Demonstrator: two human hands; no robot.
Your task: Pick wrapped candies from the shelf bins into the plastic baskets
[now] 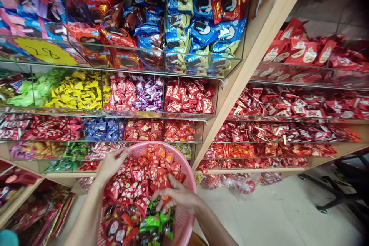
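A pink plastic basket (188, 184) full of wrapped candies stands low in the middle of the view. My left hand (113, 164) is at its upper left rim, fingers bent over the edge beside red packets. Inside the basket, my right hand (175, 195) has its fingers spread among the candies, touching red packets (159, 175). Below that hand lie green and black candies (154, 221). Dark red packets (127, 184) fill the left part, and mixed round candies (118, 226) lie at the lower left.
Glass-fronted shelves (129, 113) hold sorted candies behind the basket. A yellow tag (44, 50) reads 28. A slanted wooden divider (250, 65) parts the shelves. Bagged goods (245, 182) lie under the right shelves on a tiled floor (259, 215). Black chair legs (325, 190) stand at right.
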